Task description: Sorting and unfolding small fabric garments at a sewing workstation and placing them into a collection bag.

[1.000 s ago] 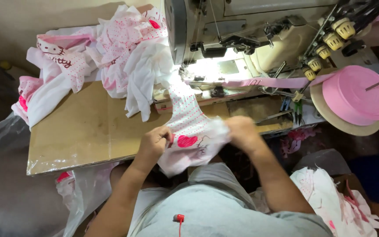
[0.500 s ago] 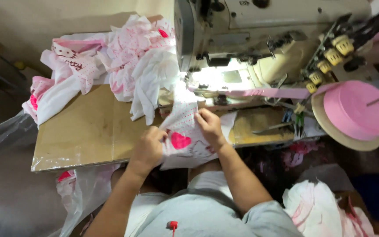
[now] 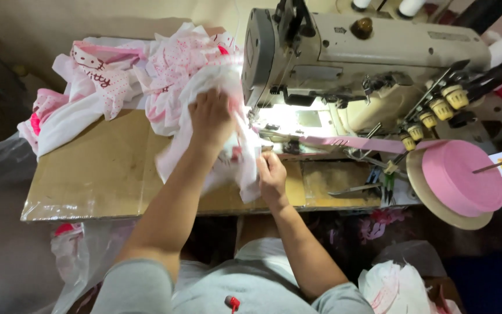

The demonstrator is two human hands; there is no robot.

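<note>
1. Left hand (image 3: 211, 119): palm down, fingers closed on the white-and-pink garment piece (image 3: 228, 157), lifting its upper part.
2. Right hand (image 3: 271, 171): pinching the garment's lower edge, just below the sewing machine (image 3: 344, 64) head.
3. Garment hangs between both hands, over the cardboard-covered table (image 3: 100, 174).
4. Garment pile (image 3: 117, 81): left of the left hand.
5. Pink tape spool (image 3: 463, 177): well right of the right hand.

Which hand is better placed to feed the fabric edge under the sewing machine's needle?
Probably the right hand: it pinches the white and pink fabric right beside the lit needle area of the sewing machine. The left hand sits farther back on the bunched cloth.
</note>
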